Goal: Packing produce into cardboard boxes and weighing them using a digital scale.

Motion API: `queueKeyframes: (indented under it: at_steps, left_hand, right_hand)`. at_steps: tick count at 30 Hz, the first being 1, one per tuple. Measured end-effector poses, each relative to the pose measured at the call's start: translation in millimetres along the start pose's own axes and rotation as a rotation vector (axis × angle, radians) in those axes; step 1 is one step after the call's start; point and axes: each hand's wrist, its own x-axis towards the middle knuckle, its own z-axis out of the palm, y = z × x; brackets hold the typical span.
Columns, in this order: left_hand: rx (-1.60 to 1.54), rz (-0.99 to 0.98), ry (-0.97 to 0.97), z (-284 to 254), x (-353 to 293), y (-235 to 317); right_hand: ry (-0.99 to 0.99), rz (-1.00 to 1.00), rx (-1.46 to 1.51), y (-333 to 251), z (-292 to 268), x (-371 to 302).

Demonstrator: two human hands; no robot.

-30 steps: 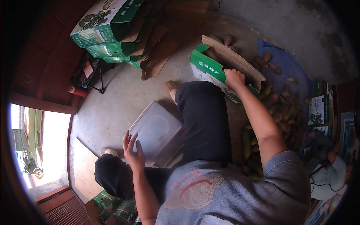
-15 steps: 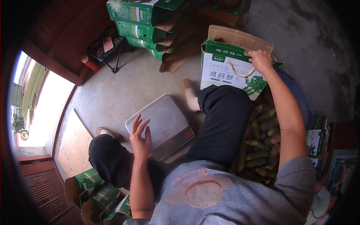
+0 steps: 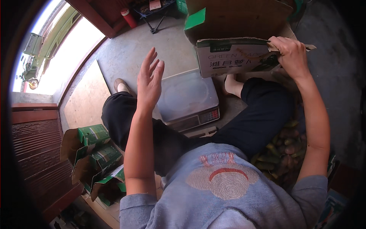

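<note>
My right hand [image 3: 291,55] grips the upper edge of a green and white cardboard box [image 3: 236,61]. The box hangs tilted beyond my right knee, its brown inside partly showing and a green flap raised at its left. My left hand [image 3: 149,80] is empty, fingers stretched upward, near the left side of a digital scale [image 3: 188,93]. The scale sits between my legs, its flat platform bare and its keypad at the near right corner.
Green radishes [image 3: 278,149] lie heaped beside my right thigh. Several open green boxes [image 3: 97,156] stand at the lower left. Farther off are a wooden board [image 3: 85,95], a red bottle [image 3: 129,18] and a small folding stool [image 3: 156,13].
My right hand has lifted the box off the radish heap and tilted it, showing its inside. My left hand has risen, and my view has turned so the scale sits more central.
</note>
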Motion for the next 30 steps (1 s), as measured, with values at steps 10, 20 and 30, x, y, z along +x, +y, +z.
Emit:
queueKeyframes:
  at_steps: [10, 20, 30]
  left_hand:
    - [-0.028, -0.035, 0.107, -66.0, -24.2, -41.4]
    - [-0.289, -0.299, 0.214, -79.5, -101.0, -66.2]
    - [-0.463, -0.404, 0.147, -53.3, -98.5, -62.6]
  right_hand:
    - [0.17, -0.144, 0.307, -167.8, 53.6, 5.9]
    - [0.141, -0.1, 0.422, -228.6, 55.5, -51.4]
    - [0.06, 0.049, 0.642, -218.6, 27.7, -69.6]
